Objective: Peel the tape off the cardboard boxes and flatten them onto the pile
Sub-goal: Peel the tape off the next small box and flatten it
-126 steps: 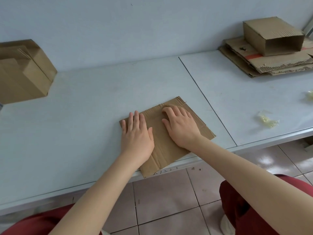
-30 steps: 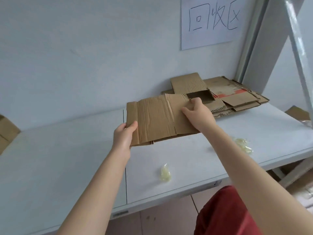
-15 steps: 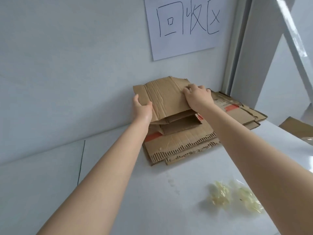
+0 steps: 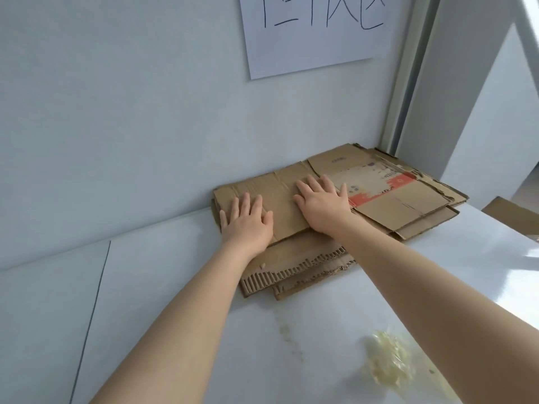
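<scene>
Flattened brown corrugated cardboard box (image 4: 281,199): now down on top of the pile of flat brown cardboard sheets (image 4: 408,208), against the pale wall at the back of the white tabletop (image 4: 175,287). Half a second ago held tilted in the air just above that pile, gripped at both ends. A second ago carried across the table towards it. Further back pressed flat near the table's front edge. No tape visible on its upper face.

Left hand (image 4: 248,223) spread palm-down on the box's left end, fingers straight, grasping nothing, only pressing. Right hand (image 4: 320,204) likewise spread flat with straight fingers over the box's right end, reaching partly onto the pile beside it. Grip on the edges given up in favour of flat pressure.

Meaning for the task, as a judgement: this box as good as finished, being peeled, flattened and laid on the pile. Only a last press left, to keep it from springing back up along its creases. Next, probably: lift both hands away and go for another box. No unflattened box in view now. Corner of further brown cardboard (image 4: 513,214) at the right edge, shape not clear.

Around: crumpled wad of yellowish clear tape (image 4: 388,363) on the tabletop near the right forearm, well apart from the pile. White paper sheet with black handwritten characters (image 4: 309,33) on the wall above the pile.
</scene>
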